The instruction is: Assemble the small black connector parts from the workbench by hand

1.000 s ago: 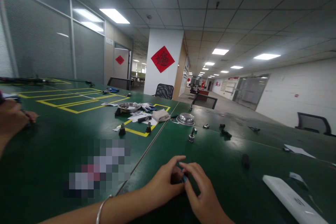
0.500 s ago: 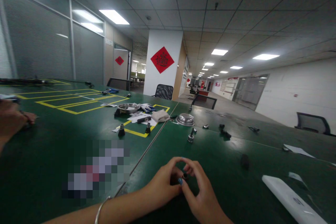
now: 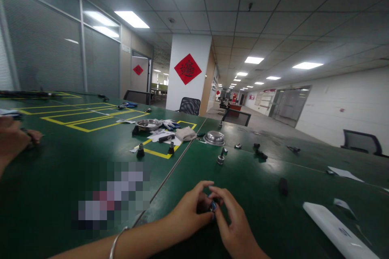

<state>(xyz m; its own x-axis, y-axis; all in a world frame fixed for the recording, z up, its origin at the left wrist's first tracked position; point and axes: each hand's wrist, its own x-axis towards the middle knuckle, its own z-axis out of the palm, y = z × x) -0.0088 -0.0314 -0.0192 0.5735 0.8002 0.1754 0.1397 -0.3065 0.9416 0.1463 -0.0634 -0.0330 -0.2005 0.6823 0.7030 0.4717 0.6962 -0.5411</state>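
My left hand (image 3: 190, 207) and my right hand (image 3: 232, 216) meet fingertip to fingertip above the green table (image 3: 170, 230). Between them is a small shiny metal part (image 3: 213, 206), held by the fingers of both hands and partly hidden by them. A bracelet circles my left wrist. Beyond my hands a small metal fitting (image 3: 221, 158) stands on the table. Two dark cone-shaped parts with metal tops, a left one (image 3: 140, 151) and a right one (image 3: 171, 148), stand farther left.
Another person's hand (image 3: 15, 137) is at the left edge. A steel bowl (image 3: 148, 124), a cloth (image 3: 186, 133) and a round metal lid (image 3: 214, 138) lie farther back. At right are a dark block (image 3: 283, 186) and a white case (image 3: 337, 230).
The fingers of my hands have shifted slightly around the small part, and its shiny side now shows. The other person's hand has barely moved.
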